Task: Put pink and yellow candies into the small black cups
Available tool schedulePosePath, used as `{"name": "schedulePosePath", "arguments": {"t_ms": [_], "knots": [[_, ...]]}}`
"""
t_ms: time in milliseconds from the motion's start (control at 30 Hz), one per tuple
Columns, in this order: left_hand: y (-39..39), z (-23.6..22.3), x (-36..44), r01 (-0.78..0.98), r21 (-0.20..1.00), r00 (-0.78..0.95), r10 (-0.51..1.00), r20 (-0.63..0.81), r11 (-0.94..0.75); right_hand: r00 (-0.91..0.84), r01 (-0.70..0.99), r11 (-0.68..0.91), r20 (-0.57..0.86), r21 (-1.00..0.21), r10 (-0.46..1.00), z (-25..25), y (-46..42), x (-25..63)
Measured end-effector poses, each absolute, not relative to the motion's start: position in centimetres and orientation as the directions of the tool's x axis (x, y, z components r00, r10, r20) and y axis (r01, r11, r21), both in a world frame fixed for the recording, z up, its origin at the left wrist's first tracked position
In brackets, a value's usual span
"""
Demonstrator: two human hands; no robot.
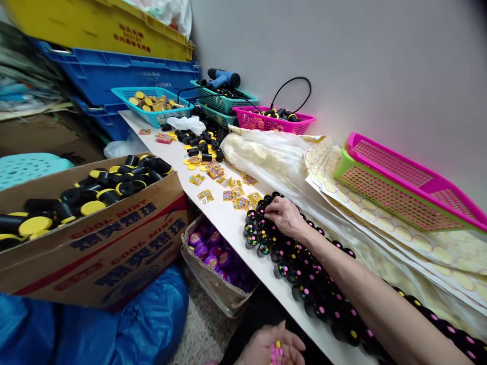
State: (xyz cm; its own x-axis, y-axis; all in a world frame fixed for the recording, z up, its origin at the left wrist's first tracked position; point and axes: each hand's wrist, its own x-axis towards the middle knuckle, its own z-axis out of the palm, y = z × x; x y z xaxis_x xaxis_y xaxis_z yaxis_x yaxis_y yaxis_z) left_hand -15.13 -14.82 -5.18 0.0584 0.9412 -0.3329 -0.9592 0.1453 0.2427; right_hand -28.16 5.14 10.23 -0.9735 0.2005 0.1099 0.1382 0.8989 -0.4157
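Palm up at the bottom edge, my left hand [261,345] is cupped around a small heap of pink and yellow pieces [277,351], too small to name surely. My right hand [283,214] reaches over the far end of a long block of black cups [281,242] standing upright on the white table. Its fingertips are pinched together at a cup's mouth; whatever they hold is hidden. Pink or yellow dots show in many cups, and several near cups contain multicoloured bits. Small printed packets [241,203] lie just beyond the cups.
Black, yellow-capped containers fill a cardboard box [125,253] at left. Below the table, another box [213,291] holds purple round packs. Pink and green baskets [395,187], sticker sheets [380,218] and plastic bags [274,157] line the wall. A blue heat-gun-like tool [223,79] rests on far baskets.
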Motion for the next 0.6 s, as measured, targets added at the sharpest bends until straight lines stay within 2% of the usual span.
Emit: {"name": "schedulePosePath", "arguments": {"t_ms": [67,133,200,333,433,600], "knots": [[-15.1,-3.9,-15.8,-0.978,0.158,0.083,0.95,-0.301,0.136,-0.96,0.104,0.887,0.189,-0.45,0.208,11.4,4.5,-26.8],[-15.6,-2.1,-16.8,-0.995,0.09,0.007,0.963,-0.271,0.032,-0.951,0.036,0.875,0.253,-0.482,0.178,12.8,3.7,-25.0],[-16.2,-0.2,-17.9,-0.994,0.088,-0.075,0.975,-0.21,-0.057,-0.96,-0.026,0.882,0.259,-0.471,0.11,13.8,3.0,-23.4],[-17.1,2.2,-19.2,-0.982,0.115,-0.168,0.975,-0.144,-0.152,-0.981,-0.045,0.95,0.194,-0.308,0.017,13.4,2.5,-23.6],[-17.6,2.4,-19.1,-0.977,0.124,-0.196,0.964,-0.18,-0.176,-0.986,-0.033,0.968,0.164,-0.247,0.009,11.9,3.1,-26.6],[-19.0,1.0,-18.6,-0.966,0.115,-0.252,0.941,-0.227,-0.231,-0.993,-0.098,0.984,0.085,-0.148,-0.087,10.1,3.9,-30.3]]}}
